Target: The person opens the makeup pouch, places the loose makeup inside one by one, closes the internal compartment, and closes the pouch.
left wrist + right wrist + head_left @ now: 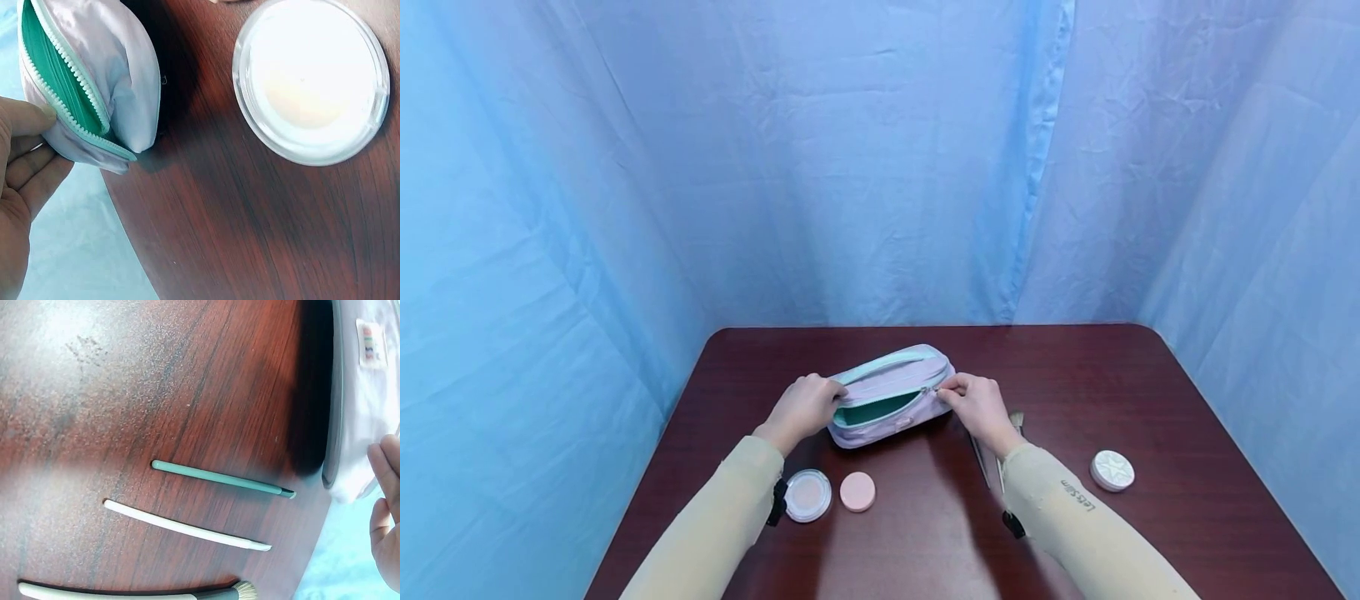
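Observation:
A lilac zippered pouch (891,425) with mint zipper edges lies toward the back of the table, its front zipper gaping over a green lining (62,75). My left hand (805,406) grips the pouch's left end; in the left wrist view the thumb presses beside the zipper teeth and the other fingers are behind the fabric. At the right end, my right hand (979,406) pinches the zipper pull (934,388) between thumb and fingertips. The right wrist view has the right hand's fingers (386,465) against the pouch's side, near a small label (372,344).
Left of centre lie a clear-rimmed round compact (808,496) and a small pink round case (857,492). A white case with a star (1112,471) sits at the right. Under the right forearm are a green brush (219,477), a thin white brush (187,528) and a larger bristled brush (112,594).

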Motion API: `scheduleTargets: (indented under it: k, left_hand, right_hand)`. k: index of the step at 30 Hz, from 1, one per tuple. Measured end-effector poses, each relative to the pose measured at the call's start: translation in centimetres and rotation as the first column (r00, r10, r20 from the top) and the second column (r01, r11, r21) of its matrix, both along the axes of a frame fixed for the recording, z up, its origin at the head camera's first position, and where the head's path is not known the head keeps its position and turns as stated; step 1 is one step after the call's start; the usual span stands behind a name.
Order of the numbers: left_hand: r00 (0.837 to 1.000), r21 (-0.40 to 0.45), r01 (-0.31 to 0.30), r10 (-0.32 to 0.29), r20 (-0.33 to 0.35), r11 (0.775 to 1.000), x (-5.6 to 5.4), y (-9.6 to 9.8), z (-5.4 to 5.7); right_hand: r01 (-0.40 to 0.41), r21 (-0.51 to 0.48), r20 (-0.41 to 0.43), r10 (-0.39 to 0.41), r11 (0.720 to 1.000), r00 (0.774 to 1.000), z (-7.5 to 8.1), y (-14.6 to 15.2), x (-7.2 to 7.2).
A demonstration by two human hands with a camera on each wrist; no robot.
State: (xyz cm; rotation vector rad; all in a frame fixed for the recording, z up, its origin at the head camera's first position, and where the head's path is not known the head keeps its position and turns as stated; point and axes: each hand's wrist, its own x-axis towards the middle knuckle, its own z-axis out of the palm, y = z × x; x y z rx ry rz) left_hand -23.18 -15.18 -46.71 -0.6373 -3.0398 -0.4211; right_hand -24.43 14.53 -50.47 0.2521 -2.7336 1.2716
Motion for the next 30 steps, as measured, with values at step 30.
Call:
scheduleTargets:
  k: [30]
  left_hand:
    - [0.998,-0.095,-0.039,0.034,-0.057,0.995,-0.2,-5.1,-0.7]
  right_hand:
    - [0.003,0.060,-0.003,-0.003,0.998,1.000,-0.6,1.7,-0.1]
